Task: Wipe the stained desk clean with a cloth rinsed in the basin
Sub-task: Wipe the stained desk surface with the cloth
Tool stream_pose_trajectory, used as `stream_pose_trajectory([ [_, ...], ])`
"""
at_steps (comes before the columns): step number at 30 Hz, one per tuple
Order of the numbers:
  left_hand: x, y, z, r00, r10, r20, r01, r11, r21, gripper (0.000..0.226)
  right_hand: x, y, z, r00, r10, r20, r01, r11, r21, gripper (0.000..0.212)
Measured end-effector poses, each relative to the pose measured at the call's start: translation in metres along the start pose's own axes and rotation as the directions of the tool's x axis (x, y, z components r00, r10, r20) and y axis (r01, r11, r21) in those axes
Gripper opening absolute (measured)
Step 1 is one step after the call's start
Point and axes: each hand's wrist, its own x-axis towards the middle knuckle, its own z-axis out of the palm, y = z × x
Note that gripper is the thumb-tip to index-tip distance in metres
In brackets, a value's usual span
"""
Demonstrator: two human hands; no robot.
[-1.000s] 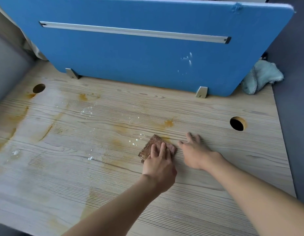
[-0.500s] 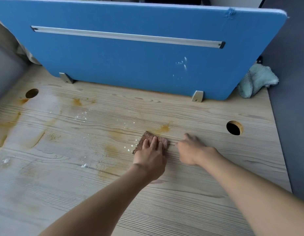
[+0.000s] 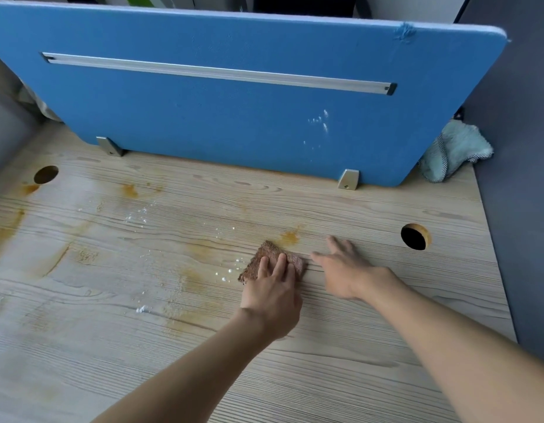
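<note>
Two hands are on the desk. The left hand lies flat on a brown cloth, with straight fingers that press it on the wood and do not grip it. The right hand rests just beside it, fingers spread and relaxed, holding nothing.

The cloth is near the middle of the desk, and its far corner is just short of an orange stain. More stains go to the left, the strongest at the left edge, and white specks lie beside the cloth. Behind stands a blue screen, with a teal rag at its right end. No basin is in view.

Because only flat fingers keep the cloth, it could probably fold or slip out under a hard stroke. If it is already full of dirt, it may smear orange over the cleaner right part. Specks could also be pushed into the hole.

No writing or brand can be read anywhere.
</note>
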Motion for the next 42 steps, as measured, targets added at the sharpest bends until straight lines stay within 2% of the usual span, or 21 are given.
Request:
stream_pose_trajectory([
  [6, 0.023, -0.004, -0.017, 0.999, -0.047, -0.027, 0.046, 0.999, -0.026, 0.064, 0.003, 0.002, 0.006, 1.000, 0.005, 0.003, -0.005, 1.000, -0.013, 0.077],
  [12, 0.019, 0.002, -0.012, 1.000, 0.012, -0.006, -0.012, 1.000, 0.012, 0.064, 0.007, 0.002, 0.008, 1.000, 0.008, 0.000, -0.008, 1.000, -0.007, 0.074],
  [16, 0.029, 0.001, -0.020, 0.999, -0.035, 0.000, 0.035, 0.999, 0.001, 0.066, 0.000, 0.003, 0.004, 1.000, -0.007, 0.008, 0.007, 1.000, -0.003, 0.077],
  [21, 0.024, 0.006, -0.017, 1.000, 0.027, 0.002, -0.027, 0.999, 0.017, 0.066, 0.002, 0.019, -0.020, 0.997, -0.009, -0.071, 0.011, 1.000, 0.024, 0.070],
  [26, 0.040, 0.003, -0.039, 0.999, -0.050, 0.008, 0.050, 0.999, 0.011, 0.067, 0.011, 0.024, -0.013, 1.000, 0.009, -0.013, -0.009, 0.998, 0.060, 0.059],
  [30, 0.034, 0.022, -0.028, 0.999, 0.032, 0.038, -0.036, 0.992, 0.122, 0.070, 0.020, 0.021, -0.014, 0.999, 0.034, -0.001, -0.034, 0.995, 0.092, 0.055],
  [35, 0.056, 0.008, -0.046, 1.000, -0.009, -0.006, 0.010, 0.994, 0.112, 0.069, 0.020, 0.019, -0.012, 1.000, 0.025, -0.002, -0.025, 0.999, 0.044, 0.051],
  [40, 0.053, 0.022, -0.034, 0.999, 0.027, 0.039, -0.032, 0.989, 0.142, 0.070, 0.019, 0.020, -0.017, 1.000, 0.022, 0.008, -0.022, 0.998, 0.055, 0.046],
  [42, 0.058, 0.015, -0.041, 1.000, 0.024, 0.009, -0.025, 0.993, 0.116, 0.068, 0.019, 0.023, -0.025, 1.000, 0.016, -0.004, -0.016, 0.999, 0.035, 0.048],
])
